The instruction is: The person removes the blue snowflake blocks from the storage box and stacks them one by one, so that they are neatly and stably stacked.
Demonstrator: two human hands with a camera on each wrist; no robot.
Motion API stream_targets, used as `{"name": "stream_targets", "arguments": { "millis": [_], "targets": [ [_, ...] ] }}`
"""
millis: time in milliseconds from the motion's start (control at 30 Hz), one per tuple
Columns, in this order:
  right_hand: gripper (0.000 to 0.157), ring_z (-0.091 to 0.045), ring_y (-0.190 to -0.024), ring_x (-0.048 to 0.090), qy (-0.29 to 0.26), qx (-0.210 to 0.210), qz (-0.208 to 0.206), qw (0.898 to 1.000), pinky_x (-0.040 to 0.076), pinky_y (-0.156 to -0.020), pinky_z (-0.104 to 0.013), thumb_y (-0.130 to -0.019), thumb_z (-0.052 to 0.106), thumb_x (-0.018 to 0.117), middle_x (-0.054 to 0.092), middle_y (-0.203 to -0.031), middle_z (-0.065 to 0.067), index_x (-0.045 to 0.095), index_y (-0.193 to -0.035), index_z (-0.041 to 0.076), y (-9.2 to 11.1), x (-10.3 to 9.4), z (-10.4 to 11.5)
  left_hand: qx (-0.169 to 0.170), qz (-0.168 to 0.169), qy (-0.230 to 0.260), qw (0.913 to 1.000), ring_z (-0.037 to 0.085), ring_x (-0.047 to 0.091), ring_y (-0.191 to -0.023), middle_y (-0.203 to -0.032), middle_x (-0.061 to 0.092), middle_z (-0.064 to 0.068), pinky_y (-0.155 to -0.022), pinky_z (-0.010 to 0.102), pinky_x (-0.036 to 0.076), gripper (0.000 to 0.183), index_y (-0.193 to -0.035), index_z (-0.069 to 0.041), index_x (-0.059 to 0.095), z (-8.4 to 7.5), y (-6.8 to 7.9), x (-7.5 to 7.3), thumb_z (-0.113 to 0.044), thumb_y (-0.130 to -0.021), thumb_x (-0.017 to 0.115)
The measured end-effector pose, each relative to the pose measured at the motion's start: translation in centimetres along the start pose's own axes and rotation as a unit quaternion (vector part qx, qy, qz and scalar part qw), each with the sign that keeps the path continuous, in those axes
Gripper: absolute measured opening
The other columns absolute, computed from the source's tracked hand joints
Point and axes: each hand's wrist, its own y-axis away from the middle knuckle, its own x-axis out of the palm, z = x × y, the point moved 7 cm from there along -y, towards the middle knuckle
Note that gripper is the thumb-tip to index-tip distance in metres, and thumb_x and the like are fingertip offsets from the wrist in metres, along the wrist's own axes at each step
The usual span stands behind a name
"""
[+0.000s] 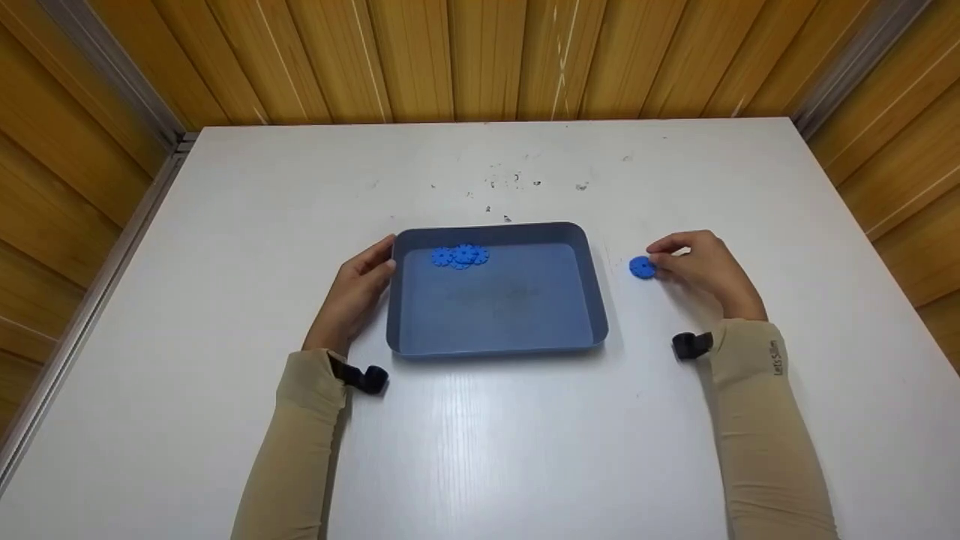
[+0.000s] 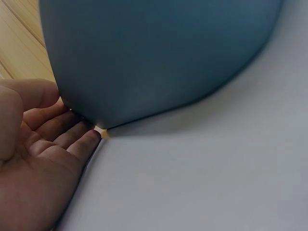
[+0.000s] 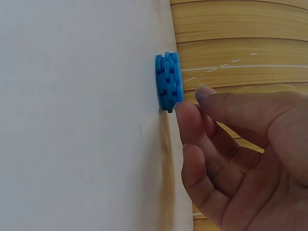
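Note:
A blue-grey rectangular tray [image 1: 495,315] stands on the white table. Inside, near its back left corner, several blue notched discs [image 1: 464,253] lie overlapping. My left hand [image 1: 354,289] is at the tray's left side, its thumb and fingertips against the outer wall; in the left wrist view the fingers [image 2: 72,134] reach along the base edge. To the right of the tray, my right hand [image 1: 705,270] has thumb and fingertips at the right edge of a small stack of blue notched discs [image 3: 168,82]. The stack rests on the table, beyond the fingertips rather than between them.
The white table [image 1: 480,450] extends around the tray, with dark scuff marks behind it. Wood-look panels [image 1: 480,60] rise along the back and sides. Black wrist cameras [image 1: 373,380] stick out from both beige sleeves [image 1: 761,427].

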Motion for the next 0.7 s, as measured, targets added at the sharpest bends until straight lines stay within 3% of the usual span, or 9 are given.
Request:
{"name": "stream_targets", "arguments": {
  "millis": [300, 700],
  "targets": [
    [0.039, -0.012, -0.079, 0.057, 0.002, 0.003, -0.015, 1.0, 0.045, -0.068, -0.02, -0.094, 0.034, 0.06, 0.068, -0.103, -0.012, 0.066, -0.118, 0.004, -0.1, -0.6, 0.6, 0.005, 0.002, -0.011, 0.9999, 0.016, 0.028, -0.145, -0.155, 0.034, 0.007, -0.119, 0.031, 0.025, 0.052, -0.148, -0.007, 0.035, -0.4, 0.0, 0.0, -0.006, -0.099, 0.049],
    [0.044, -0.028, -0.098, 0.062, -0.005, -0.016, -0.029, 0.999, 0.045, -0.077, -0.027, -0.093, 0.041, 0.059, 0.069, -0.106, -0.016, 0.066, -0.12, 0.007, 0.3, -1.1, 3.4, 0.0, 0.005, -0.023, 0.9997, 0.015, 0.03, -0.144, -0.154, 0.036, 0.005, -0.119, 0.032, 0.025, 0.051, -0.149, -0.009, 0.035, -0.1, 0.2, -0.1, -0.008, -0.099, 0.048]
  ]
}}
